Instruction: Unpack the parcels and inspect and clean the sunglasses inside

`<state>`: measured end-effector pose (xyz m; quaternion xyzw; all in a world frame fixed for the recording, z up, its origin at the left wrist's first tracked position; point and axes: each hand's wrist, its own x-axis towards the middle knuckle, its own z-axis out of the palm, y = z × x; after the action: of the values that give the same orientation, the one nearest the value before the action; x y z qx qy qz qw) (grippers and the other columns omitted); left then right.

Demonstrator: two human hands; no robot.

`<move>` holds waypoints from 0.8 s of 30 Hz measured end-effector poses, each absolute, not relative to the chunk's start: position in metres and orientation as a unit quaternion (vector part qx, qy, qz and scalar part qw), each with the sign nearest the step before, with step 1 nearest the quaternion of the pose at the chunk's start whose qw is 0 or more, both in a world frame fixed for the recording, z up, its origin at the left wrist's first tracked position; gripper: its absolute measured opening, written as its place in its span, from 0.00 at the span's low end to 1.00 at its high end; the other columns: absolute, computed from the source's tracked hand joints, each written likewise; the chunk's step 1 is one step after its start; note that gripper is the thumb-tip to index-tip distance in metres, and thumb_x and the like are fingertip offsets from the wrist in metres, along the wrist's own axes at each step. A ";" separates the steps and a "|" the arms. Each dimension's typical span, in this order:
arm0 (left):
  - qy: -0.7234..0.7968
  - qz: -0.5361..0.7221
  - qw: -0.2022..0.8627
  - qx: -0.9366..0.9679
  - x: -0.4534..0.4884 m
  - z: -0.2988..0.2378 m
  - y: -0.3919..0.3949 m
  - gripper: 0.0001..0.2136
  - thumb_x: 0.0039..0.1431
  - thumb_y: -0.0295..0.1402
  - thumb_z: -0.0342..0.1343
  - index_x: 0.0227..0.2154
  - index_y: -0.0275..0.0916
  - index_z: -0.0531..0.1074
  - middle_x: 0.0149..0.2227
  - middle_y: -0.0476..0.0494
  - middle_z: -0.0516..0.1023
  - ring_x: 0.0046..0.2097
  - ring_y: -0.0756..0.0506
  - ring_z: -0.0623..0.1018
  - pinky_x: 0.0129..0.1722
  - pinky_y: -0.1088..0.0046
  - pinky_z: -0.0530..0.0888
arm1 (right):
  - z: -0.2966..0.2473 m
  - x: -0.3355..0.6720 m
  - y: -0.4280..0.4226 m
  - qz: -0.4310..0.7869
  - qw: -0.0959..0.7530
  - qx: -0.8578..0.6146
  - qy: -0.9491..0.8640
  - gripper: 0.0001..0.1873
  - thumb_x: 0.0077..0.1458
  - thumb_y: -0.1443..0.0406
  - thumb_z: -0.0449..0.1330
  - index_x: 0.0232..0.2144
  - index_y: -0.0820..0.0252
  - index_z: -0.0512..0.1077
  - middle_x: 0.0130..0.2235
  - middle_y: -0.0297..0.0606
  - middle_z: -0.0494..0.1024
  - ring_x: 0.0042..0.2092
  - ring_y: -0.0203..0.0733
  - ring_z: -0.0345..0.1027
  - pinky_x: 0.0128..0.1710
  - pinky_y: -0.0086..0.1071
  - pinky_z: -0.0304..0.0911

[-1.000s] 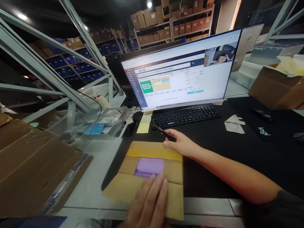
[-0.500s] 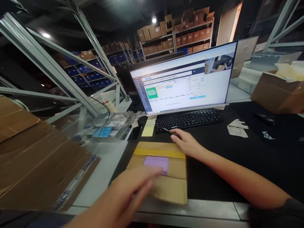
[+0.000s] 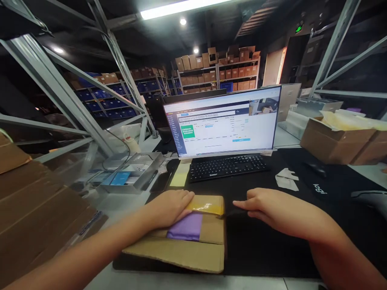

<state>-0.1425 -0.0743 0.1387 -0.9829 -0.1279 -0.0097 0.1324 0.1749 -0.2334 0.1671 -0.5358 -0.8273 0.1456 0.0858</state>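
A brown cardboard box (image 3: 208,228) lies on the black mat in front of me, with glossy yellow tape (image 3: 207,204) along its far part and a purple patch (image 3: 185,226) on top. Its near flap (image 3: 181,253) stands slightly raised. My left hand (image 3: 171,206) lies flat on the far left of the box, fingers over the tape. Just right of the box is my right hand (image 3: 269,209), curled with the index finger pointing left. The slim black tool in it, apparently a utility knife, hardly shows against the mat. A small dark nick marks the tape's right end.
Beyond the box are a keyboard (image 3: 226,167) and a lit monitor (image 3: 217,131). Yellow sticky notes (image 3: 179,175) and a grey tray (image 3: 148,169) lie to the left. At right are a white scrap (image 3: 287,179), a mouse (image 3: 316,169) and an open carton (image 3: 335,141). A large carton (image 3: 42,209) stands at left.
My left hand has moved from the near side of the box to its far left. My right hand has come down from beside the keyboard to the box's right side. The view has tilted up.
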 end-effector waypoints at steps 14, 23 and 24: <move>-0.192 -0.030 0.096 -0.976 -0.153 0.137 -0.069 0.16 0.70 0.38 0.43 0.48 0.34 0.71 0.46 0.32 0.81 0.44 0.38 0.82 0.43 0.62 0.78 | 0.170 0.198 -0.211 0.155 0.132 -0.497 -0.843 0.21 0.69 0.61 0.51 0.61 0.43 0.70 0.39 0.37 0.75 0.38 0.39 0.71 0.38 0.29 0.63; -0.218 0.012 0.050 -0.975 -0.138 0.136 -0.073 0.15 0.70 0.38 0.44 0.46 0.35 0.72 0.42 0.35 0.81 0.44 0.38 0.81 0.44 0.63 0.76 | 0.151 0.201 -0.193 0.068 0.040 -0.672 -0.736 0.20 0.65 0.66 0.54 0.55 0.49 0.76 0.41 0.43 0.80 0.40 0.49 0.75 0.37 0.35 0.66; -0.224 0.013 0.048 -0.973 -0.137 0.137 -0.074 0.15 0.70 0.38 0.44 0.46 0.36 0.73 0.42 0.35 0.81 0.43 0.38 0.81 0.43 0.63 0.76 | 0.151 0.209 -0.189 0.057 0.029 -0.695 -0.716 0.20 0.64 0.66 0.54 0.54 0.51 0.77 0.43 0.44 0.81 0.42 0.51 0.76 0.39 0.37 0.66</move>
<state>-0.1370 -0.0735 0.1374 -0.9733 -0.2239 0.0134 0.0484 0.2093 -0.1890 0.1511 -0.6954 -0.7158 0.0566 0.0292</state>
